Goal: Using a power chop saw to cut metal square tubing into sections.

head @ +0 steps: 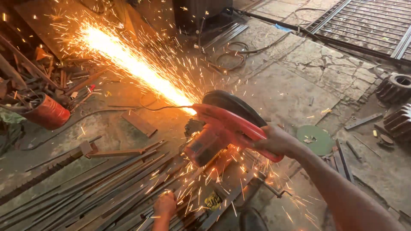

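- Your cracked grey concrete floor [299,81] carries everything.
- Long rusty steel bars [107,188] lie bundled on it.
- A flat green cutting disc [317,140] rests nearby.
- Dark coiled cables [231,55] lie beyond.

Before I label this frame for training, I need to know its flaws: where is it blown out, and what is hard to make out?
Head view: the spark stream is overexposed to near white and tints the floor orange; flying sparks streak over the metal bars and the left hand; the right hand on the red chop saw reads clearly; wide-angle bending at the edges.
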